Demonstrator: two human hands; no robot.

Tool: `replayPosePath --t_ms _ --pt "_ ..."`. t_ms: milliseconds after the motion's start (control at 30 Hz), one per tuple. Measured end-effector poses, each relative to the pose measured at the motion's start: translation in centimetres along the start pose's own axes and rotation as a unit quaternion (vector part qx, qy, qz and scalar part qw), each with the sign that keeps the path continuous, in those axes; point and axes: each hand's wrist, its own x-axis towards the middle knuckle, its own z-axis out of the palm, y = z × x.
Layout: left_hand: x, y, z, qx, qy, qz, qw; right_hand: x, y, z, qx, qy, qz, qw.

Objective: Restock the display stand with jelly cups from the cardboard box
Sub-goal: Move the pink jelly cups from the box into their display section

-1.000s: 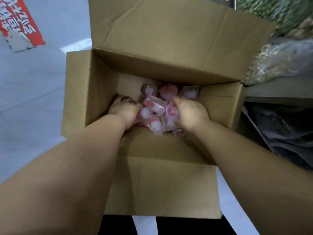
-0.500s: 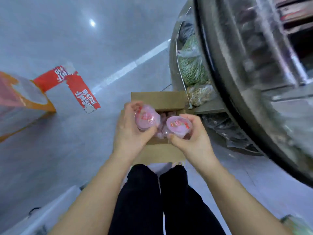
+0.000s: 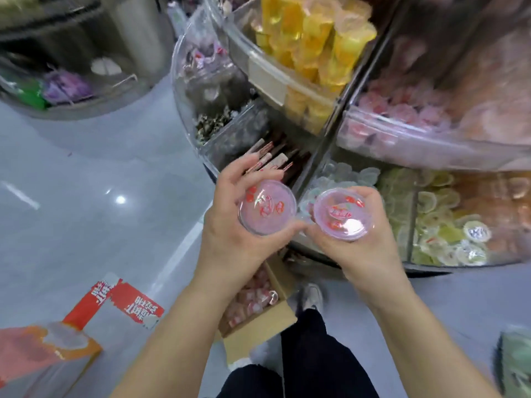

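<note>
Two pink jelly cups held in front of the clear round display stand.

The left hand curls its fingers round a pink round plastic jelly cup, the right hand round another; both foil lids face up, their red print too blurred to read. The open cardboard box of more cups sits on the floor below, near a red-and-white floor sticker with white characters.

I see grey floor w/ cardboard box of pink cups on it, red torn sticker and orange box to its left.
</note>
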Motion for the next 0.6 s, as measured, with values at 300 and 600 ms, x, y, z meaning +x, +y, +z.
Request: replayPosePath --t_ms 300,600 --pt "8.6 4.2 10.4 -0.103 -0.033 -0.042 0.993 6.9 -3.5 -10.4 -0.018 -0.011 -0.061 0.998" --pt "15.5 4.5 17.1 -0.021 -0.080 -0.068 0.994 16.4 -4.8 -18.2 -0.052 -0.010 -0.028 0.998"
